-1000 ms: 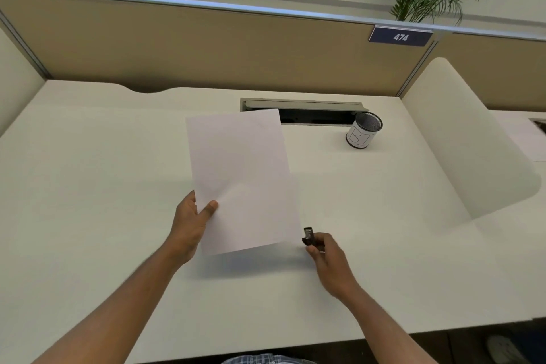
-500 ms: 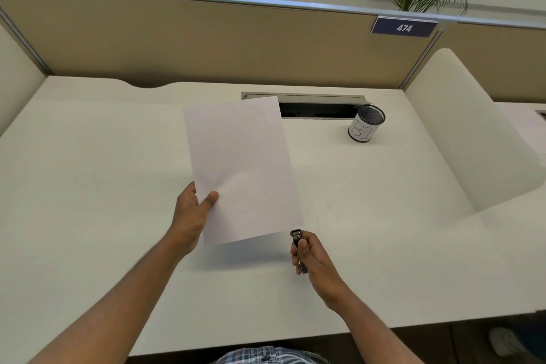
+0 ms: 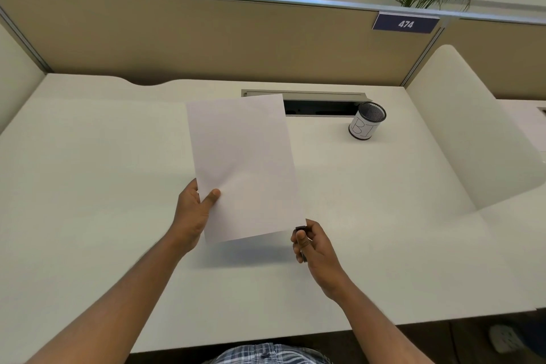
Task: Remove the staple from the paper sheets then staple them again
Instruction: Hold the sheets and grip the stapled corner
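Observation:
White paper sheets (image 3: pixel 242 165) are held up above the desk, tilted toward me, long side running away. My left hand (image 3: pixel 195 213) pinches their lower left edge, thumb on top. My right hand (image 3: pixel 314 248) is closed around a small dark stapler (image 3: pixel 300 229), whose tip sits right at the sheets' lower right corner. Most of the stapler is hidden inside the fist. No staple is visible on the paper from here.
A white desk (image 3: pixel 88 186) stretches left and right. A mesh pen cup (image 3: pixel 367 121) marked "B1" stands at the back right beside an open cable slot (image 3: pixel 320 106). Tan partition walls close the back, and a white curved divider (image 3: pixel 472 133) bounds the right side.
My right hand lifted the stapler off the desk and brought it left to the paper's lower right corner. The sheets were raised slightly and turned more upright.

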